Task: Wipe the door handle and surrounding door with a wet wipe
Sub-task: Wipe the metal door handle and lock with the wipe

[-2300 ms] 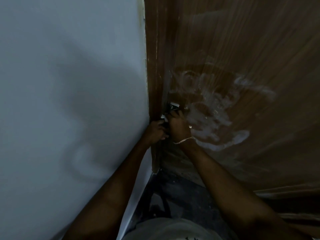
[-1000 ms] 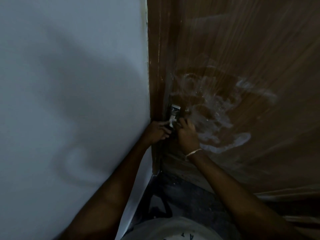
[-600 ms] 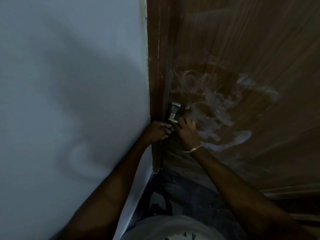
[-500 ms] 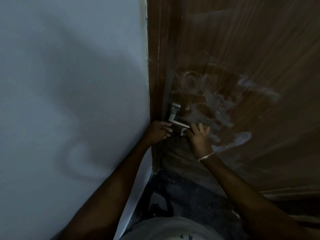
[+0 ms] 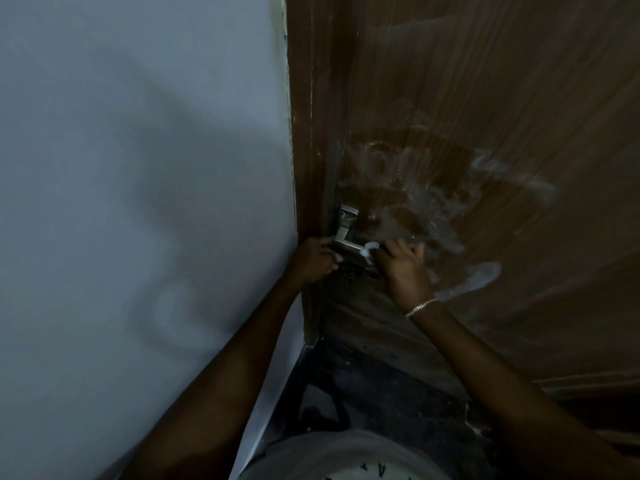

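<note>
A silver lever handle (image 5: 346,233) sits on the left edge of a brown wooden door (image 5: 485,98), which carries pale wet smears to the right of the handle. My right hand (image 5: 403,268) wears a thin bracelet and pinches a small white wet wipe (image 5: 472,252) against the outer end of the lever. My left hand (image 5: 315,259) rests at the door edge, its fingers touching the inner part of the lever just below the square plate. What lies under my left palm is hidden.
A pale grey wall (image 5: 138,202) fills the left half, meeting the brown door frame (image 5: 304,168). Dark floor (image 5: 381,393) shows below the door. My light shirt (image 5: 346,459) is at the bottom edge. The scene is dim.
My right hand has slid right along the lever from near the plate to its outer end, uncovering the handle; the wipe now shows at the fingertips. My left hand has stayed at the door edge.
</note>
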